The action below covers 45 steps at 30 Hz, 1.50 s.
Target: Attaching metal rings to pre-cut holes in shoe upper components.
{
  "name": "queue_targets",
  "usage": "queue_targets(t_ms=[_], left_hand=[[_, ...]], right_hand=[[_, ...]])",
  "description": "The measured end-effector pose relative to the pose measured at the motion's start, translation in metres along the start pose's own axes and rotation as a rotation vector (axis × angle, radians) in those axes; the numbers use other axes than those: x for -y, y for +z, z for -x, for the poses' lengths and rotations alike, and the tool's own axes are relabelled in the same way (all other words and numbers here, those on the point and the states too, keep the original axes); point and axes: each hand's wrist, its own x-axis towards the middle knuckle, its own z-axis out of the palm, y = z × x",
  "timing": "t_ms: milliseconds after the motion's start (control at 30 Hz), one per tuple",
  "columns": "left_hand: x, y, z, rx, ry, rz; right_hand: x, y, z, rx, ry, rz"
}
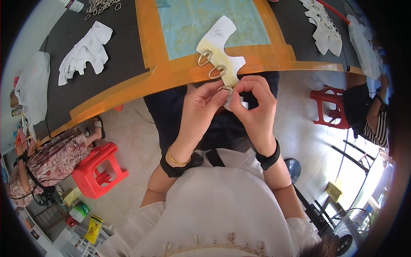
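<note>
A white cut-out piece [217,39] with wavy edges and a yellowish smear lies partly on the table's near edge and hangs toward me. Two oval metal rings [217,72] sit along its left side, and a third metal ring [225,87] is at my fingertips. My left hand [202,103] pinches the lower end of the piece by this third ring. Close beside it, thumb and index finger of my right hand [257,100] are pressed together at the same end. The fingers partly hide that end, so exactly how the ring sits there does not show.
On the dark table [124,51] lie stacked white cut-outs [85,55], a heap of metal rings [102,6] and a white bottle [72,5]. Pieces with rings [324,32] lie right. Orange tape borders a blue-green sheet [184,34]. Red stools [100,169] and two people flank me.
</note>
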Motion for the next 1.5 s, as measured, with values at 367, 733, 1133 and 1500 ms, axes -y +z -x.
queue_targets(t_ms=[367,733,1133,1500], left_hand=[[0.006,0.002,-0.001,-0.102,0.075,-0.057],[0.005,0.005,0.002,-0.109,0.133,-0.065],[-0.001,-0.004,0.003,-0.011,0.126,-0.228],[0.004,-0.003,0.001,0.009,0.124,-0.187]], right_hand=[[-0.007,0.002,0.0,-0.079,0.13,-0.155],[-0.006,0.003,-0.001,-0.035,-0.285,0.27],[-0.004,0.0,-0.019,0.065,-0.313,0.322],[0.0,-0.006,-0.015,0.093,-0.202,0.172]])
